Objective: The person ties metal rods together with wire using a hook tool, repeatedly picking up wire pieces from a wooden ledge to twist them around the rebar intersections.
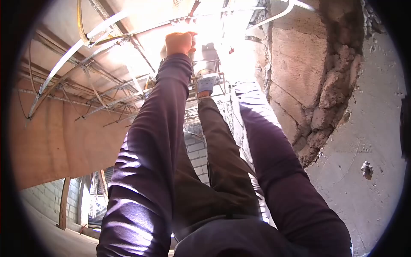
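My left hand (179, 43) is reached out at the top, closed in a fist among thin steel bars. Strong glare surrounds it, and I cannot make out what the fingers hold. My right sleeve (269, 141) stretches up beside the broken wall, but the hand at its end is lost in the bright light. Between my arms, a foot in a blue-grey shoe (206, 81) rests at a narrow metal frame (220, 76).
Bent reinforcing bars (64, 60) spread across the upper left, before a wooden panel (55, 137). On the right is a rough concrete wall (364, 180) with a jagged broken edge (329, 94). Block masonry (198, 156) shows below my legs. A wooden post (64, 203) stands lower left.
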`<state>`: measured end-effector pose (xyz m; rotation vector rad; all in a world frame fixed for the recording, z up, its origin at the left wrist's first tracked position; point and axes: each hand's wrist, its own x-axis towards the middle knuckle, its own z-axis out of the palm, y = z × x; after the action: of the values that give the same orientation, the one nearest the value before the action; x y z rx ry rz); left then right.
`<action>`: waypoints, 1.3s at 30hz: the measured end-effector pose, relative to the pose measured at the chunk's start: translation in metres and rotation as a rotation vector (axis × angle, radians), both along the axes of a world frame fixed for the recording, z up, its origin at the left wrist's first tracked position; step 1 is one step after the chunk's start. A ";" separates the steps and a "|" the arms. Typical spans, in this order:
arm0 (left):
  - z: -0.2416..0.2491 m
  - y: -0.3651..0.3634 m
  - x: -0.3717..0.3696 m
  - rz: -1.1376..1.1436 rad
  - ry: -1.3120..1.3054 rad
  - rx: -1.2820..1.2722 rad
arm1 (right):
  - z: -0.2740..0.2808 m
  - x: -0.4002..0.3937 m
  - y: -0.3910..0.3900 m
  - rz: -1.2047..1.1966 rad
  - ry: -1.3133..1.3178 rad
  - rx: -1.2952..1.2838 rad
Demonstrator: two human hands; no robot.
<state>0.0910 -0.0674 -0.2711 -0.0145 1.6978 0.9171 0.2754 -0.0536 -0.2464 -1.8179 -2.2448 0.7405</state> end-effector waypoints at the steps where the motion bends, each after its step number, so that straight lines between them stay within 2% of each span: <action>1: -0.005 -0.002 0.002 0.013 0.007 0.001 | 0.005 0.002 0.004 0.003 0.000 -0.010; 3: -0.013 -0.006 0.006 0.048 0.008 -0.023 | 0.021 0.004 0.010 0.069 0.020 -0.282; 4: -0.015 -0.002 0.005 0.091 0.021 -0.022 | 0.029 0.002 0.015 0.070 0.023 -0.279; 6: -0.006 -0.002 0.006 0.115 0.011 -0.037 | 0.047 0.000 0.015 -0.444 0.946 -1.022; 7: -0.005 0.000 0.005 0.142 0.000 -0.047 | 0.050 0.003 0.017 -0.435 0.946 -1.020; 9: -0.003 0.003 0.001 0.091 0.004 -0.068 | 0.054 0.012 0.021 0.498 0.431 -0.178; 10: -0.005 0.001 0.000 0.034 0.005 -0.099 | 0.049 0.021 0.032 0.503 0.432 -0.178; 12: -0.005 0.000 0.001 0.022 0.001 -0.111 | 0.034 0.034 0.058 -0.326 1.020 -1.432; 13: -0.006 0.001 0.000 0.007 -0.003 -0.118 | 0.037 0.029 0.059 -0.320 1.016 -1.431; 14: -0.028 -0.002 0.002 0.016 -0.004 -0.115 | 0.044 0.018 0.058 0.284 0.534 -0.892; 15: -0.065 -0.009 0.006 -0.241 0.263 -0.045 | 0.052 0.007 0.055 0.792 0.032 -0.288; 16: -0.073 -0.011 0.004 -0.495 0.531 0.026 | 0.062 -0.005 0.047 0.802 0.028 -0.287; 17: -0.080 -0.014 0.006 -0.485 0.529 0.024 | 0.073 -0.016 0.037 0.319 0.093 -0.561; 18: -0.068 -0.014 0.008 -0.420 0.553 -0.012 | 0.078 -0.025 0.031 -0.181 0.152 -0.803; 19: -0.054 -0.016 0.011 -0.357 0.578 -0.049 | 0.077 -0.024 0.034 -0.172 0.149 -0.803; 21: -0.033 -0.037 0.013 -0.290 0.599 -0.086 | 0.072 -0.009 0.048 -0.277 0.536 -1.177; 23: -0.013 -0.072 0.016 -0.147 0.714 0.348 | 0.079 -0.007 0.058 -0.202 0.524 -1.236; 25: 0.018 -0.131 0.015 -0.279 0.663 0.504 | 0.044 0.016 0.048 -0.352 0.840 -1.441; 26: 0.048 -0.165 0.008 -0.464 0.722 0.545 | 0.016 0.016 0.034 -0.024 0.497 -0.915; 27: 0.102 -0.184 0.001 -0.254 0.200 0.279 | 0.003 0.011 0.014 -0.004 0.493 -0.915; 28: 0.120 -0.219 0.005 -0.272 0.273 0.281 | -0.002 0.005 -0.009 -0.152 0.437 -0.787; 29: 0.134 -0.258 0.003 -0.433 0.291 0.197 | -0.004 -0.004 -0.013 -0.291 0.387 -0.650; 30: 0.133 -0.303 0.005 -0.556 0.215 0.177 | -0.007 -0.009 -0.017 -0.302 0.347 -0.545; 31: 0.152 -0.340 0.012 -0.605 0.258 0.157 | -0.011 -0.011 -0.021 -0.256 0.299 -0.479; 33: 0.185 -0.385 0.026 -0.651 0.294 0.138 | -0.016 -0.008 -0.017 -0.142 0.231 -0.430; 35: 0.208 -0.407 0.032 -1.079 0.486 0.156 | -0.018 -0.001 -0.010 -0.012 0.185 -0.448; 36: 0.200 -0.415 0.037 -0.988 0.343 0.106 | -0.018 0.003 -0.001 0.068 0.174 -0.479; 39: 0.176 -0.413 0.047 -0.970 0.406 0.036 | 0.011 0.010 0.032 0.227 0.174 -0.611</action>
<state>0.1377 -0.4806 -0.0950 0.9894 1.7449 0.2095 0.2853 -0.0217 -0.2356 -1.6212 -2.2866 1.7087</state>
